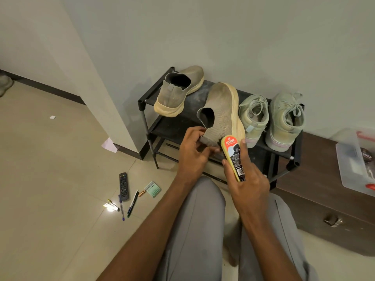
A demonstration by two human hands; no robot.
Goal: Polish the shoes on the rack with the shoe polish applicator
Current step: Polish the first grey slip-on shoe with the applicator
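Beige knit shoe (221,112) tipped on side above black rack (146,98), heel pinched in left hand (192,153); right hand (246,179) curled round shoe polish applicator (233,157) (yellow sponge edge touching heel); mate (178,90) on top shelf

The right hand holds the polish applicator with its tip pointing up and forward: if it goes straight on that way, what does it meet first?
Most likely the heel of the beige slip-on shoe that the left hand holds. The applicator in the right hand already looks almost against it, though depth is unclear.
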